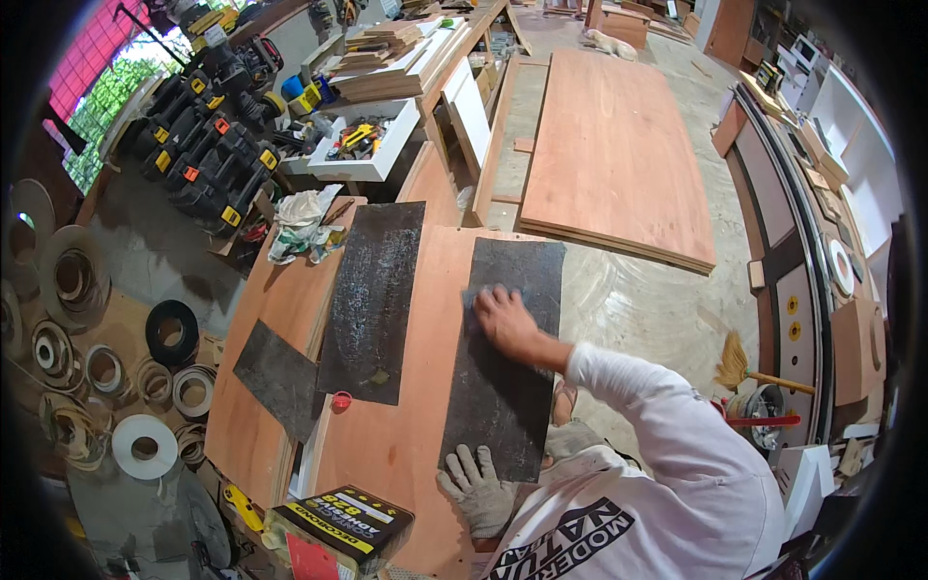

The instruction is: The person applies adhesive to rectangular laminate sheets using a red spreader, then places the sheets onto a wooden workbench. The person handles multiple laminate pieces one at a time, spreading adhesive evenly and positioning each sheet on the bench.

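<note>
A long dark sheet (500, 406) with a dull, blotchy face lies lengthwise on a reddish plywood panel (377, 449). My right hand (505, 319), bare, is over its upper half with fingers curled down. A thin dark piece (468, 299) pokes out beneath those fingers past the sheet's left edge; most of it is hidden. My left hand (473, 487), in a grey knit glove, rests with spread fingers on the sheet's near left corner. Left of it lie a second dark sheet (370, 304) with shiny wet-looking patches, a smaller dark offcut (279, 377) and a red cap (341, 402).
A Decobond contact adhesive can (344, 518) stands at the near edge, a yellow utility knife (243, 507) beside it. Crumpled plastic (304, 221) lies at the far left corner. Edge-band rolls (145, 446) cover the left floor. Stacked plywood (616, 159) lies beyond; a broom (736, 366) is right.
</note>
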Demonstrator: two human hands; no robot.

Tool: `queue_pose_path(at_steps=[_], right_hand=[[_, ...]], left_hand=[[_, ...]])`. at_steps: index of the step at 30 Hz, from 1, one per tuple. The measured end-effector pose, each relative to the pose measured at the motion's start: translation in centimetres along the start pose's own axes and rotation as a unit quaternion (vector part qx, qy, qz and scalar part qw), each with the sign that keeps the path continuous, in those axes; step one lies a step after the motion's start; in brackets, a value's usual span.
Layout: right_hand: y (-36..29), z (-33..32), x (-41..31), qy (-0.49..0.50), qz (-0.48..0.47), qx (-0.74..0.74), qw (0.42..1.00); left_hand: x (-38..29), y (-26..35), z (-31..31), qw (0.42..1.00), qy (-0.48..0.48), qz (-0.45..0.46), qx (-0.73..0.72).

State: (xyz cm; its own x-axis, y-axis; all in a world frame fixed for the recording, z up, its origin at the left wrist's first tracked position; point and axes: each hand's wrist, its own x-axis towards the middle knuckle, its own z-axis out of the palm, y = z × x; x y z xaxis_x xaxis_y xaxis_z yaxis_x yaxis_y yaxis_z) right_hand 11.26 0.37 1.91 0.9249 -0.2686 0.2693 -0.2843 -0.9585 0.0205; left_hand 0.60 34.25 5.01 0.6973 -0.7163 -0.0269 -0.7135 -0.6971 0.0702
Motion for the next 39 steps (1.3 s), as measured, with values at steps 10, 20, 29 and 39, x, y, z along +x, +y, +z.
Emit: queue_pose_path(at_steps=[10,20,29,39], right_hand=[[4.4,0.4,5.1,-0.118,0.017,0.004,0.993],[23.9,-1.9,5.7,0.258,0.248,0.125,0.925],[24.7,2.9,-21.3,0.392,0.447,0.283,0.752],[12.2,8.9,-39.6,0.275,0.633,0.441,0.574]], left_hand=[[0.0,0.2,-0.7,0.997,-0.034,0.011,0.073],[2.0,-1.1,-5.8,0.992,0.087,0.087,-0.03],[13.4,-0.9,-15.4,0.68,0.325,-0.103,-0.649],[13.7,-3.4,-14.2,0.627,0.217,-0.029,-0.747]])
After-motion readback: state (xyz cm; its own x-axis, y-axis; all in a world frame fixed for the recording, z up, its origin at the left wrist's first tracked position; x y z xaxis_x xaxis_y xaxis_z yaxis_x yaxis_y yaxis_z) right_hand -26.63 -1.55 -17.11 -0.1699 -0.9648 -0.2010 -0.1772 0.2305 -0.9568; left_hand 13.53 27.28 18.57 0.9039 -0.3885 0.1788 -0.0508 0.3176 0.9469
